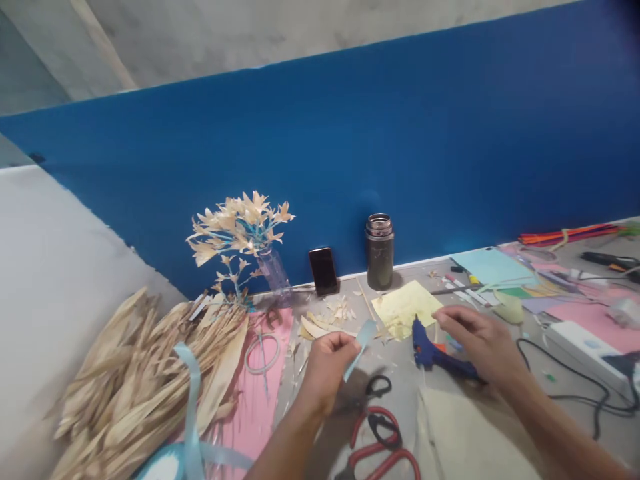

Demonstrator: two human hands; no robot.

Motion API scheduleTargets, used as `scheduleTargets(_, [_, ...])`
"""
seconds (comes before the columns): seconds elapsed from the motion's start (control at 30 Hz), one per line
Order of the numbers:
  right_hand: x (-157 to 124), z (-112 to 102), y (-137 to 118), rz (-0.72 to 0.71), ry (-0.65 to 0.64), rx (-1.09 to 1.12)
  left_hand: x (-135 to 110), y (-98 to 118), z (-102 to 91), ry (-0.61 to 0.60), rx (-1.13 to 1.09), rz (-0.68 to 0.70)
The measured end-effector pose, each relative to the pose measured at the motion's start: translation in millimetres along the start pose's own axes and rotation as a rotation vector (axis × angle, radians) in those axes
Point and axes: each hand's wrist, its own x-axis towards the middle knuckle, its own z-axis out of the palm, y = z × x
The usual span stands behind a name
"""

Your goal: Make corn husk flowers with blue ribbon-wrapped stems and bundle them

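Observation:
My left hand (pixel 327 363) pinches a short strip of light blue ribbon (pixel 361 345) and holds it up above the table. My right hand (pixel 477 339) hovers palm down over a blue glue gun (pixel 434 353); its fingers are curled near the gun's body, and I cannot make out whether they grip it. Red-handled scissors (pixel 383 443) and a black-handled pair (pixel 379 385) lie just in front of my left hand.
A pile of dried husk strips (pixel 140 387) and light blue ribbon (pixel 193 413) sit at the left on pink paper (pixel 255 400). A vase of husk flowers (pixel 245 233), a phone (pixel 323 270) and a dark flask (pixel 379 251) stand against the blue wall. Coloured papers, cables and a white power strip (pixel 580 343) lie at the right.

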Motion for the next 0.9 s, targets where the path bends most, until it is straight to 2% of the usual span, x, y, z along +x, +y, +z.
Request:
scheduleTargets(0.1, [-6, -17, 32, -0.138, -0.206, -0.344, 23, 1, 4.0, -0.025, 0.086, 0.012])
scheduleTargets(0.2, [-17, -12, 50, -0.239, -0.349, -0.599, 57, -1, 16.3, -0.048, 0.128, 0.027])
scheduleTargets(0.4, [-16, 4, 51, -0.245, -0.343, -0.809, 119, -4, 46.3, -0.032, 0.249, 0.094])
scheduleTargets(0.53, [-11, 6, 50, -0.205, -0.337, -0.811, 141, -9, 61.5, -0.048, 0.363, 0.079])
scheduleTargets(0.67, [-10, 2, 51, -0.201, -0.329, -0.748, 151, -17, 67.5, -0.043, 0.445, 0.059])
scheduleTargets(0.8, [-8, -10, 62, -0.215, -0.241, -0.520, 155, -22, 64.7, -0.047, 0.487, 0.047])
scheduleTargets(0.9, [-4, -23, 74, -0.121, -0.183, -0.256, 156, -23, 62.5, -0.049, 0.499, 0.057])
